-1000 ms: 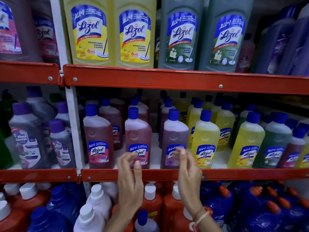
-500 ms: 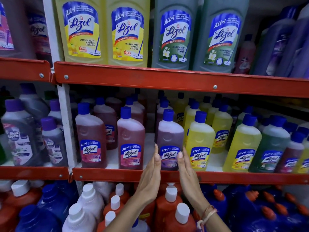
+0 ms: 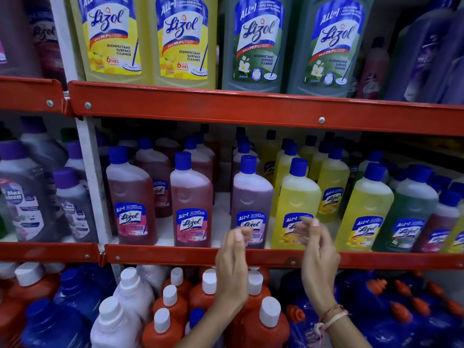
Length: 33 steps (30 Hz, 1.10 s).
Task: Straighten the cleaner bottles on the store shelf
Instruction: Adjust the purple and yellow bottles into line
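Observation:
Small Lizol cleaner bottles stand in rows on the middle shelf (image 3: pixel 163 254). In the front row, from left, are two pink bottles (image 3: pixel 130 189) (image 3: pixel 192 194), a purple bottle (image 3: pixel 251 192) and a yellow bottle (image 3: pixel 296 194), all upright with labels facing out. My left hand (image 3: pixel 233 262) hovers just in front of the purple bottle's label, fingers curled in and holding nothing. My right hand (image 3: pixel 317 254) is raised before the yellow bottle's label, fingers bent and loosely apart, also holding nothing. Both hands are blurred.
Large yellow Lizol bottles (image 3: pixel 113 38) and green ones (image 3: pixel 253 41) fill the top shelf behind a red rail (image 3: pixel 200 106). Max Kleen bottles (image 3: pixel 22 204) stand left of a white post (image 3: pixel 93 184). Below are orange bottles (image 3: pixel 263 322) and blue jugs (image 3: pixel 401 310).
Half a second ago my flat hands flanked the purple bottle. They have since pulled back, curled their fingers, and my right hand has shifted right toward the yellow bottle.

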Tool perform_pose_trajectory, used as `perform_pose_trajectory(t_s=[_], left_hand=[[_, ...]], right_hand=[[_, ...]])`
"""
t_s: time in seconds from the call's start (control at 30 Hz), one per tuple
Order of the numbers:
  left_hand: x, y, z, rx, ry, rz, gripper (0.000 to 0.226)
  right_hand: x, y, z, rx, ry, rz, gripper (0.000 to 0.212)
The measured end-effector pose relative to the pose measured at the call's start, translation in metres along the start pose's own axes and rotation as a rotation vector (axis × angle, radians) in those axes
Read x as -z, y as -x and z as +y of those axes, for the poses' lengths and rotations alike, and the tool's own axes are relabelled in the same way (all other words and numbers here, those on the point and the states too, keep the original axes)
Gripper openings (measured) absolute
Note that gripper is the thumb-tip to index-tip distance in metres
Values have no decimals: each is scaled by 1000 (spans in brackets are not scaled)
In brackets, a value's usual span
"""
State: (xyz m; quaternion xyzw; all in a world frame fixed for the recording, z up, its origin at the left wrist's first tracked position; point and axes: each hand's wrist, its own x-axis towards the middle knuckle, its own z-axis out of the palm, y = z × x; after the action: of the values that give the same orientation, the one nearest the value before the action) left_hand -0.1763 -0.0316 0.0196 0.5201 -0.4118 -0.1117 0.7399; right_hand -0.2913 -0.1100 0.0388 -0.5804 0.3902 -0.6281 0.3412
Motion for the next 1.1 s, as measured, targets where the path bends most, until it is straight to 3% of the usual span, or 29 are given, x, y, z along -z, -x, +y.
perform_pose_trajectory(t_s=[0.1,0.2,0.27,0.43,0.53,0.67,0.8,0.97,1.1], left_hand=[[-23,1,3,154,66,-215,84],[-42,2,8,267,-15,-394,106],[-51,1,9,294,-88,-425,111],[-59,-10,13,314,-109,-391,96],[-61,-11,21,347,-89,-409,76],[-64,-12,15,321,-91,-407,108],[-65,-10,14,341,-84,-415,91],[-63,-12,11,361,-120,-416,105],[-62,-10,16,367,-149,-442,70]], right_hand=[[12,-13,7,-7,46,2,42],[19,-21,18,-112,54,-160,57],[22,-23,22,-144,60,-263,64],[28,-31,25,-156,63,-369,63],[33,-34,20,-166,51,-382,54],[39,-35,20,-157,75,-387,52],[42,-34,18,-165,84,-394,52],[47,-34,12,-173,105,-431,47],[52,-37,10,-177,115,-484,39]])
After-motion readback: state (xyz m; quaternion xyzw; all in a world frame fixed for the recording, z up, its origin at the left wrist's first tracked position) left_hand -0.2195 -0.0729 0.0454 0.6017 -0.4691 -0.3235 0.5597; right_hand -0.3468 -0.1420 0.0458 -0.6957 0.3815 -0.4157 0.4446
